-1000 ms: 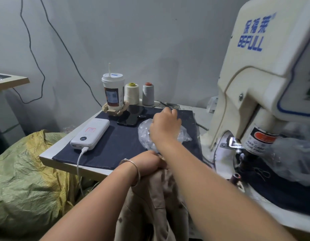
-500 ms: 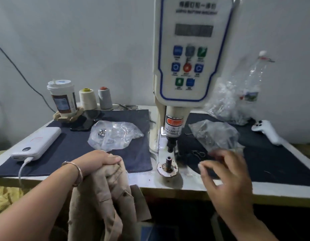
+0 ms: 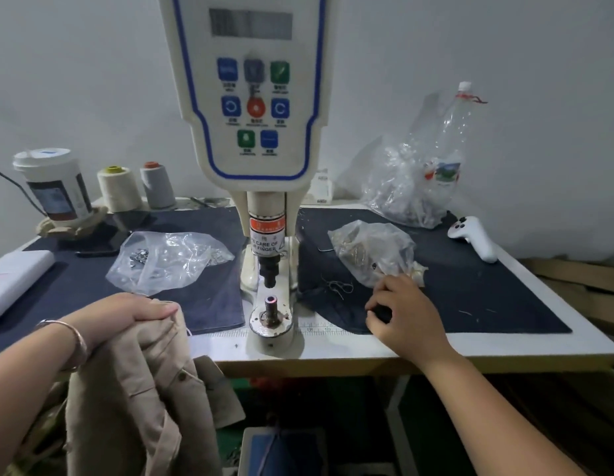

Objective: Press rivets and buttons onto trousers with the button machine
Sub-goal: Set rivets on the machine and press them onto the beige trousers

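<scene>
While bunching beige trousers (image 3: 127,389), left hand (image 3: 127,316); right hand (image 3: 407,312) curled (contents unclear) on cloth (image 3: 470,290).

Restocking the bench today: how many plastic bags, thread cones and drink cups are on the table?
Plastic bags: 3
Thread cones: 2
Drink cups: 1
Total: 6
</scene>
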The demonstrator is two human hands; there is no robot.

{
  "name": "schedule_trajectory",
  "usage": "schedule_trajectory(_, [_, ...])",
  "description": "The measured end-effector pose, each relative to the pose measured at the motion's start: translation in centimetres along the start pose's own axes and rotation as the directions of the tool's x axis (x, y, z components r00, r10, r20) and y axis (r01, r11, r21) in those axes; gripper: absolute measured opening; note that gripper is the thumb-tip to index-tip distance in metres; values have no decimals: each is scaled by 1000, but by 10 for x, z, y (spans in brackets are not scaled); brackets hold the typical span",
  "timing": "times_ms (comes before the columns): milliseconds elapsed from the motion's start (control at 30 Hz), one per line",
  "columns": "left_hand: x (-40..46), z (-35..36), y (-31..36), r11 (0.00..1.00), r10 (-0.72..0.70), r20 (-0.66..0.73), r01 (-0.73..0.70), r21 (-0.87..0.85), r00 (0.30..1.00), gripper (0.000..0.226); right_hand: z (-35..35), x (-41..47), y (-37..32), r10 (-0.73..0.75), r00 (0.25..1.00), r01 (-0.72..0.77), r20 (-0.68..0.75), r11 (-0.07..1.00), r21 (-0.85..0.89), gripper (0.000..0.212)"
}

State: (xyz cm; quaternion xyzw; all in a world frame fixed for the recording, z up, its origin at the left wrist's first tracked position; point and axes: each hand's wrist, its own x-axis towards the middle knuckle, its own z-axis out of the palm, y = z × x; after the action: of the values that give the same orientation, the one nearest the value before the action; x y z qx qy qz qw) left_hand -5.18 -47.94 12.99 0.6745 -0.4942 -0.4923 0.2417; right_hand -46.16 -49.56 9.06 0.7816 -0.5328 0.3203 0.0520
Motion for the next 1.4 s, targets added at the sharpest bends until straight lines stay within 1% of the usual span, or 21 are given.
schedule_trajectory(67, [1, 0, 0, 1000, -3, -24, 3, 0, 1000, 53, -1, -1, -1, 0, 1000, 1, -30, 1000, 25, 6])
schedule_trajectory(233, [1, 2, -1, 1000, -2, -36, 1, -19, 999, 55, -4, -4, -6, -90, 993, 91, -76, 996, 5, 7])
schedule_trajectory(300, [1, 1, -1, 1000, -2, -35, 1, -31, 999, 57, -4, -5, -6, -87, 991, 91, -100, 995, 40, 7])
schedule_trajectory(333, [1, 2, -2, 999, -3, -32, 2, -35, 999, 57, -5, -4, -4, -53, 992, 62, -116, 995, 82, 8])
schedule_trajectory(400, [1, 2, -2, 999, -7, -31, 5, -40, 1000, 57, -6, -2, 0, 85, 990, -63, -109, 979, 196, 12])
schedule_trajectory(467, [1, 2, -2, 999, -7, -36, 6, -42, 999, 57, -8, 1, 6, 244, 970, -233, 5, 919, 319, 18])
schedule_trajectory(533, [1, 2, -1, 999, -5, -34, 4, -42, 999, 55, -10, 5, 8, 304, 941, -339, 149, 859, 384, 20])
schedule_trajectory(600, [0, 2, -1, 999, 1, -37, -2, -39, 999, 52, -10, 7, 8, 300, 926, -367, 229, 858, 361, 18])
schedule_trajectory(667, [-1, 2, 0, 999, 1, -43, -3, -46, 999, 48, -9, 8, 6, 295, 916, -373, 271, 875, 308, 15])
schedule_trajectory(767, [-1, 3, 1, 999, -7, -48, 5, -47, 999, 41, -9, 9, 5, 292, 912, -368, 288, 894, 257, 15])
schedule_trajectory(933, [-3, 5, 3, 999, -15, -67, 12, -42, 998, 37, -11, 9, 3, 286, 908, -372, 307, 888, 271, 14])
schedule_trajectory(1000, [-4, 5, 3, 999, -17, -72, 14, -39, 997, 35, -14, 9, 0, 300, 914, -385, 273, 853, 351, 13])
schedule_trajectory(1100, [-2, 3, 5, 999, -21, -70, 18, -45, 997, 33, -21, 15, -22, 310, 932, -358, 186, 711, 605, 14])
schedule_trajectory(1167, [-2, 2, 4, 999, -27, -62, 24, -47, 998, 30, -20, 21, -47, 261, 951, -300, 167, 639, 708, 16])
schedule_trajectory(1233, [-2, 1, 3, 998, -36, -51, 33, -50, 998, 29, -15, 26, -72, 188, 966, -256, 175, 627, 736, 14])
schedule_trajectory(1300, [-2, 0, 1, 998, -37, -48, 34, -51, 998, 28, -9, 30, -91, 111, 973, -223, 200, 655, 722, 10])
schedule_trajectory(1400, [-3, 0, 1, 999, -29, -50, 27, -41, 998, 28, -2, 37, -103, 67, 970, -219, 236, 664, 715, 9])
